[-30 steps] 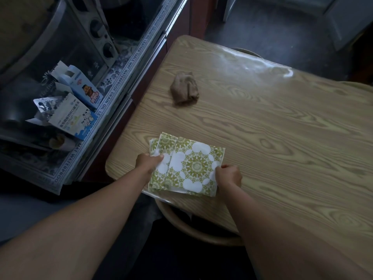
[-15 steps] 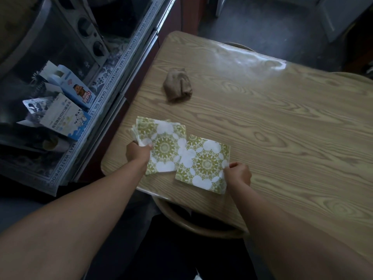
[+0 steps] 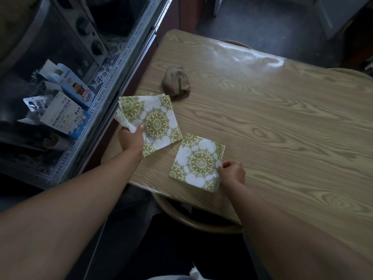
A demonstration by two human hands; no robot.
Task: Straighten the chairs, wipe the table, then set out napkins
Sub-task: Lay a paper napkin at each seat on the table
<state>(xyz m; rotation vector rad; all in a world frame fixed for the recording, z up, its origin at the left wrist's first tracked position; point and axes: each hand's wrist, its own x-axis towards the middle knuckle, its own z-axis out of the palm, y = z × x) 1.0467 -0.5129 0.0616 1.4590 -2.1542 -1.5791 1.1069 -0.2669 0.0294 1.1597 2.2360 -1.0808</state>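
Fingers [image 3: 226,165] pinched napkins at the table's near corner

Fingers of the right hand [image 3: 232,172] were curled narrow on the right edge of a single napkin [image 3: 198,162], green and white, which lay flat on the wooden table [image 3: 282,122] just left of those fingertips. The left hand [image 3: 130,139] gripped a fanned stack of napkins [image 3: 150,116], thumb on top, with the stack spreading up and right from the thumb over the table's left edge. The stack's near corner sat just beside the single napkin. Beyond the stack, a crumpled brown cloth [image 3: 176,82] rested on the table. Below the right hand, a chair [image 3: 181,218] was tucked under the table edge. Left of the left hand, printed boxes [image 3: 64,116] lay on a dark counter
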